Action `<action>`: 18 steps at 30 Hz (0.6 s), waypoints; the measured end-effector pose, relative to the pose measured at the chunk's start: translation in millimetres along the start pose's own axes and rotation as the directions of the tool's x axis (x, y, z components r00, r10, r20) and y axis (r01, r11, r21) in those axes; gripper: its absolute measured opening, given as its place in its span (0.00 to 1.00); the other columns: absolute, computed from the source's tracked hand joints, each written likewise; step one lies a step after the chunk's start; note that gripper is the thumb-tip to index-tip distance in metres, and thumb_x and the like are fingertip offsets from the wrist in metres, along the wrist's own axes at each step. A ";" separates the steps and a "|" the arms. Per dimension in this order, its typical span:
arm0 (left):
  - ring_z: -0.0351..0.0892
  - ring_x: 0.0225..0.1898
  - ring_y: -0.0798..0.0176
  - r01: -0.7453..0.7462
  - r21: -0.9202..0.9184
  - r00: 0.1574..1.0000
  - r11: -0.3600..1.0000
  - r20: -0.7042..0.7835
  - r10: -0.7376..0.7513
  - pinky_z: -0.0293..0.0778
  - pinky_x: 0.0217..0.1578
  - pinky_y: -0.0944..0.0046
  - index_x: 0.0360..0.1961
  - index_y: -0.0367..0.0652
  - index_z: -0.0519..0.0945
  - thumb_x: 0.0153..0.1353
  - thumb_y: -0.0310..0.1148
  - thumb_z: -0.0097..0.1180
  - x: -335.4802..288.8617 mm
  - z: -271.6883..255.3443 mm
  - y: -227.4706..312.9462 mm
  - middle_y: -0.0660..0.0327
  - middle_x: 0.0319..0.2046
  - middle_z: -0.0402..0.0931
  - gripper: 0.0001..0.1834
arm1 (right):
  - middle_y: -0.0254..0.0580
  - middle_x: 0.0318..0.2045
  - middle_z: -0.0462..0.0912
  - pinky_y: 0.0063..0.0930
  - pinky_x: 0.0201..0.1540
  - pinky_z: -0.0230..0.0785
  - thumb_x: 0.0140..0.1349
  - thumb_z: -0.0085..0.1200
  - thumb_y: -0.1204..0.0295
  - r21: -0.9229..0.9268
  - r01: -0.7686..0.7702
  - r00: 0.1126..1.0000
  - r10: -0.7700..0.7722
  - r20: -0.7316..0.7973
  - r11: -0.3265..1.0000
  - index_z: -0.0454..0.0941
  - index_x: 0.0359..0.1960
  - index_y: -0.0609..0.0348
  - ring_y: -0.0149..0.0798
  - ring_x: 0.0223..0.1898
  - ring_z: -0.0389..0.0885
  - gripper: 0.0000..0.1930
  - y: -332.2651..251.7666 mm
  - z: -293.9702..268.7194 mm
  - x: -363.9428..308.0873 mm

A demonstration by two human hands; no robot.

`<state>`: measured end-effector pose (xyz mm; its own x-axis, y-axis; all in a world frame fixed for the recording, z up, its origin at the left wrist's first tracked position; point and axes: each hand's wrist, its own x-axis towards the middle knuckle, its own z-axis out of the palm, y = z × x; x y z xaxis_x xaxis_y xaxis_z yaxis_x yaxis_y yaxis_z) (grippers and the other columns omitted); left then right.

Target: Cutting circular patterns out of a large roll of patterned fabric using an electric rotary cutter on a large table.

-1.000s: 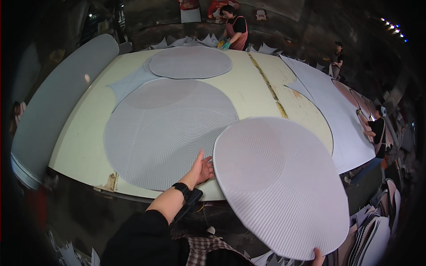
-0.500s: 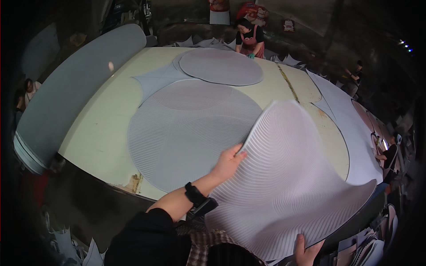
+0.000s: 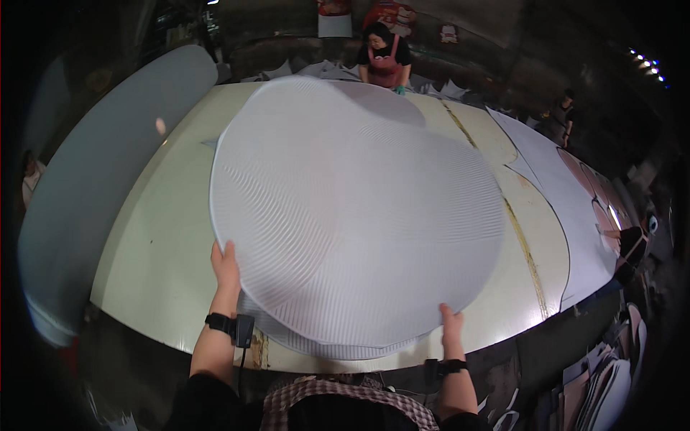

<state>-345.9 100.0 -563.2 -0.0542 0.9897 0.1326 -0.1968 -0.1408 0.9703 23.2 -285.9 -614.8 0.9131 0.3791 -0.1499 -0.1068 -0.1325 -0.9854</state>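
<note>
A large, round, pale grey sheet with curved ribbed lines [image 3: 388,208] is held up above the table, its surface slightly bowed. My left hand [image 3: 226,269] grips its lower left edge, thumb on the upper face and fingers mostly hidden underneath. At the lower right edge, my right hand [image 3: 451,327] holds it the same way. Below it, a rim of another grey ribbed sheet [image 3: 309,343] shows along the near side. A smooth grey round piece [image 3: 402,109] pokes out beyond its far edge. I wear a dark band on each wrist.
Under the sheets is a wide pale yellow table [image 3: 154,244] with a brown-stained seam [image 3: 530,258]. A big grey roll [image 3: 108,165] borders its left side; a white sheet [image 3: 557,194] covers the right. One person [image 3: 384,65] stands across, others farther right. Stacked offcuts [image 3: 604,384] stand at lower right.
The held sheet has swung from the right, curled, to the middle, spread over the other ribbed sheet. My left hand has moved left and my right hand up and left. The person across has straightened.
</note>
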 end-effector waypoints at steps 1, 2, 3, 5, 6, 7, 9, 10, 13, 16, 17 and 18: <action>0.74 0.43 0.62 -0.010 0.022 1.000 1.000 -0.029 0.010 0.69 0.46 0.63 0.51 0.32 0.69 0.64 0.26 0.43 7.7 -17.5 -32.2 0.55 0.45 0.74 0.15 | 0.56 0.47 0.76 0.33 0.53 0.63 0.51 0.58 0.66 -0.051 -0.051 0.999 0.050 -0.016 0.997 0.73 0.46 0.75 0.43 0.48 0.74 0.25 24.6 12.2 5.3; 0.74 0.43 0.61 0.028 0.101 0.998 0.994 -0.055 -0.022 0.69 0.46 0.63 0.50 0.32 0.70 0.64 0.25 0.44 11.9 -34.4 -63.4 0.55 0.43 0.75 0.14 | 0.58 0.47 0.76 0.33 0.53 0.63 0.50 0.59 0.65 -0.100 -0.102 0.994 0.098 -0.040 0.990 0.75 0.43 0.75 0.46 0.47 0.75 0.24 48.1 19.6 7.3; 0.75 0.43 0.60 0.072 0.181 0.995 0.981 -0.075 -0.059 0.70 0.45 0.62 0.49 0.32 0.70 0.63 0.24 0.44 12.5 -46.0 -97.3 0.55 0.42 0.76 0.14 | 0.62 0.47 0.75 0.35 0.54 0.63 0.49 0.60 0.63 -0.240 -0.176 0.982 0.154 -0.108 0.955 0.75 0.43 0.74 0.50 0.49 0.74 0.25 78.4 18.6 10.9; 0.77 0.41 0.56 0.151 0.591 0.985 0.793 -0.022 -0.171 0.70 0.46 0.61 0.45 0.34 0.75 0.57 0.23 0.50 21.3 -111.0 -152.5 0.51 0.37 0.78 0.14 | 0.65 0.48 0.73 0.38 0.54 0.63 0.47 0.60 0.61 -0.346 -0.259 0.963 0.212 -0.167 0.902 0.75 0.42 0.74 0.55 0.51 0.72 0.27 100.5 41.3 5.1; 0.77 0.43 0.52 0.041 0.787 0.998 0.616 -0.002 -0.064 0.70 0.47 0.57 0.46 0.36 0.75 0.52 0.25 0.55 23.5 -154.4 -175.5 0.50 0.38 0.78 0.18 | 0.66 0.49 0.71 0.40 0.55 0.62 0.46 0.61 0.59 -0.518 -0.305 0.943 0.179 -0.280 0.799 0.74 0.44 0.74 0.58 0.52 0.70 0.29 102.4 63.9 -1.5; 0.76 0.45 0.46 0.193 0.854 0.970 0.483 -0.092 -0.223 0.70 0.48 0.55 0.48 0.36 0.75 0.48 0.29 0.60 23.8 -152.3 -188.9 0.47 0.42 0.76 0.23 | 0.68 0.50 0.69 0.43 0.56 0.62 0.45 0.62 0.58 -0.653 -0.396 0.893 0.106 -0.437 0.645 0.73 0.46 0.74 0.61 0.53 0.67 0.32 105.6 62.9 -5.3; 0.73 0.48 0.44 0.172 0.944 0.976 0.281 -0.125 -0.179 0.70 0.49 0.55 0.50 0.33 0.73 0.48 0.32 0.62 15.2 -131.8 -197.0 0.43 0.45 0.74 0.27 | 0.65 0.49 0.68 0.48 0.57 0.60 0.42 0.64 0.57 -0.562 -0.504 0.766 0.039 -0.641 0.655 0.71 0.47 0.72 0.60 0.53 0.65 0.34 99.6 53.2 -6.9; 0.73 0.49 0.44 0.207 0.873 0.976 0.442 -0.151 -0.158 0.70 0.49 0.55 0.52 0.31 0.70 0.49 0.33 0.62 22.9 -147.6 -195.5 0.41 0.46 0.72 0.29 | 0.65 0.49 0.68 0.49 0.56 0.60 0.41 0.65 0.57 -0.485 -0.569 0.724 0.126 -0.678 0.664 0.71 0.46 0.70 0.60 0.52 0.67 0.34 86.7 62.7 -3.1; 0.72 0.50 0.45 0.444 0.399 0.896 0.802 -0.215 -0.389 0.69 0.50 0.52 0.57 0.26 0.62 0.55 0.36 0.60 41.0 -148.3 -186.0 0.41 0.49 0.70 0.34 | 0.61 0.41 0.73 0.47 0.49 0.68 0.40 0.68 0.59 -0.282 -0.626 0.637 0.269 -0.722 0.727 0.71 0.41 0.71 0.54 0.43 0.74 0.31 88.7 59.8 3.9; 0.72 0.50 0.47 0.619 0.134 0.777 0.774 0.044 -0.628 0.69 0.51 0.50 0.58 0.27 0.60 0.58 0.38 0.58 53.6 -130.4 -172.8 0.43 0.51 0.69 0.34 | 0.57 0.36 0.78 0.37 0.37 0.73 0.43 0.69 0.66 0.231 -0.374 0.814 0.437 -0.383 0.898 0.71 0.41 0.78 0.48 0.35 0.80 0.29 113.3 16.7 14.6; 0.72 0.50 0.47 0.618 0.134 0.776 0.775 0.053 -0.628 0.69 0.51 0.50 0.58 0.27 0.60 0.58 0.38 0.58 56.8 -131.4 -165.1 0.43 0.51 0.69 0.34 | 0.56 0.35 0.79 0.35 0.34 0.73 0.43 0.68 0.69 0.234 -0.294 0.866 0.362 -0.345 0.927 0.71 0.40 0.81 0.46 0.34 0.80 0.28 104.1 32.2 14.8; 0.72 0.50 0.47 0.647 0.087 0.748 0.757 0.121 -0.653 0.69 0.50 0.49 0.57 0.27 0.61 0.58 0.40 0.57 57.0 -129.0 -160.0 0.44 0.51 0.69 0.33 | 0.56 0.38 0.79 0.37 0.36 0.73 0.44 0.67 0.71 0.246 -0.292 0.868 0.365 -0.338 0.924 0.72 0.41 0.80 0.47 0.35 0.80 0.26 93.7 40.4 15.8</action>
<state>-443.7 175.5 -736.9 0.2060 0.8352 -0.5100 -0.0987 0.5362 0.8383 11.7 -255.3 -712.8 0.8862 -0.0287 -0.4623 -0.4627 -0.0076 -0.8865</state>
